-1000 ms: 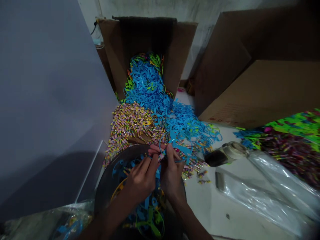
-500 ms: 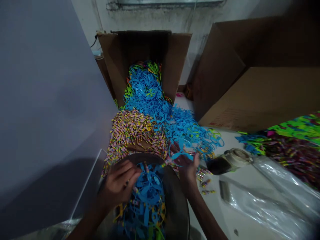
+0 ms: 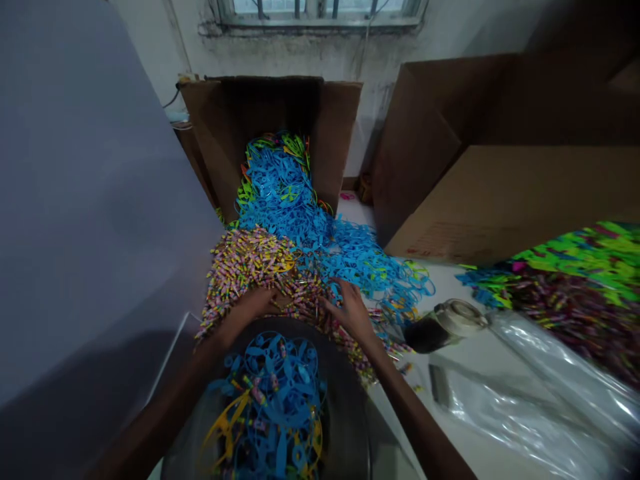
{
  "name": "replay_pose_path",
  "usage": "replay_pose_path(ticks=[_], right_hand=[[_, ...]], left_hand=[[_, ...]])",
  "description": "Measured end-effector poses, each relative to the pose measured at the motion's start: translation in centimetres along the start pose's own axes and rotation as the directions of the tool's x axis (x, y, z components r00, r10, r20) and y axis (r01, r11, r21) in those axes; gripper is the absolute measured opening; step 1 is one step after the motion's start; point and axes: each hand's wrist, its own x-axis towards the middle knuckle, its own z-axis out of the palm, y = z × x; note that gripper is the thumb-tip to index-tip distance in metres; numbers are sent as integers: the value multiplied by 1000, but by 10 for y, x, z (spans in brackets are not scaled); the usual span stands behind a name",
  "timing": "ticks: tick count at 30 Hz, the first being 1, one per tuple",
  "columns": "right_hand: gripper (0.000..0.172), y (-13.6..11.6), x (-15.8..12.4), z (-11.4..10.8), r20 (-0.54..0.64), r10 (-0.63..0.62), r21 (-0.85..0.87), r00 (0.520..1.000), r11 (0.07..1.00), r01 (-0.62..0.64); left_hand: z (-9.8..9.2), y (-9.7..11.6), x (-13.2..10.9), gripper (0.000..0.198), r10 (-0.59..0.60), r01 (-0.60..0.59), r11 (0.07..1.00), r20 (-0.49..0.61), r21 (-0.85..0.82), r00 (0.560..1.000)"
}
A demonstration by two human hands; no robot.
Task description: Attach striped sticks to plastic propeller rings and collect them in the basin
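My left hand (image 3: pixel 257 303) lies on a heap of small striped pink-and-yellow plastic pieces (image 3: pixel 250 267), its fingers partly hidden among them. My right hand (image 3: pixel 350 310) has its fingers spread at the heap's edge, close to a tangle of blue plastic loops (image 3: pixel 290 207), and it holds nothing that I can see. Both forearms pass over a round dark basin (image 3: pixel 345 400). Inside the basin lie blue and yellow loops with striped pieces attached (image 3: pixel 273 400).
The blue tangle spills from an open cardboard box (image 3: pixel 270 113). Large cardboard sheets (image 3: pixel 500 200) stand at right, above a green and dark mixed heap (image 3: pixel 575 280). A cream-and-black cylindrical object (image 3: pixel 443 327) rests against clear plastic sheeting (image 3: pixel 540 393). A grey panel (image 3: pixel 85 200) fills the left.
My hands have separated from their grip together over the basin and reached forward onto the striped heap. The view has tilted up, bringing a barred window into sight, and the basin's loops lie more fully exposed.
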Motion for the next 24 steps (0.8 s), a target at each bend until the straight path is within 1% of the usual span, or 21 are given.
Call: replay_pose_path(ticks=[1, 3, 5, 7, 9, 11, 13, 14, 15, 16, 17, 18, 19, 20, 21, 22, 24], right_hand=[[62, 12, 8, 0, -9, 20, -29, 1000, 999, -20], [64, 33, 19, 3, -8, 48, -58, 999, 997, -48], [61, 46, 25, 8, -11, 63, -45, 998, 997, -63], [61, 49, 29, 9, -40, 73, 3, 997, 997, -73], [65, 45, 32, 4, -99, 92, 76, 991, 994, -85], [64, 33, 31, -5, -154, 124, 172, 980, 980, -97], [62, 13, 23, -15, -168, 155, 266, 974, 958, -107], [63, 1, 16, -19, -140, 174, 326, 975, 938, -121], [65, -12, 8, -22, -89, 196, 397, 977, 906, -145], [64, -26, -2, -24, -12, 216, 485, 976, 855, -184], [59, -39, -12, -24, 150, 249, 642, 957, 711, -286], [51, -51, -22, -24, 287, 256, 745, 923, 545, -383], [41, -62, -32, -23, 391, 238, 789, 889, 411, -457], [35, -72, -40, -22, 460, 228, 800, 858, 312, -512], [34, -80, -47, -21, 495, 227, 797, 838, 266, -543], [34, -86, -53, -19, 513, 232, 789, 827, 254, -560], [31, -94, -61, -17, 527, 240, 772, 815, 267, -577]], left_hand=[[4, 0, 4, 29, -7, 7, 1000, 7, -4, 1000], [8, 0, 10, 28, -10, 9, 999, -26, -41, 1000], [7, 2, 11, 26, -11, 2, 995, -94, -99, 995], [4, 4, 6, 22, -12, -23, 983, -190, -180, 982], [0, 10, -3, 18, -23, -65, 959, -304, -278, 952], [-2, 19, -18, 17, -39, -130, 914, -402, -384, 915], [-3, 33, -37, 20, -47, -205, 847, -453, -490, 890], [-4, 41, -47, 24, -43, -239, 808, -459, -538, 888], [-4, 49, -58, 28, -36, -265, 772, -455, -579, 890], [-5, 56, -69, 32, -31, -282, 734, -445, -618, 895], [-7, 63, -80, 35, -29, -294, 693, -433, -658, 901], [-8, 69, -91, 36, -28, -305, 646, -421, -700, 907], [-11, 74, -101, 36, -33, -311, 601, -411, -737, 911], [-13, 78, -110, 33, -40, -316, 560, -406, -765, 913], [-15, 80, -118, 30, -49, -324, 535, -412, -780, 910], [-18, 82, -125, 27, -58, -333, 532, -426, -779, 903], [-22, 85, -136, 22, -80, -341, 552, -455, -761, 887]])
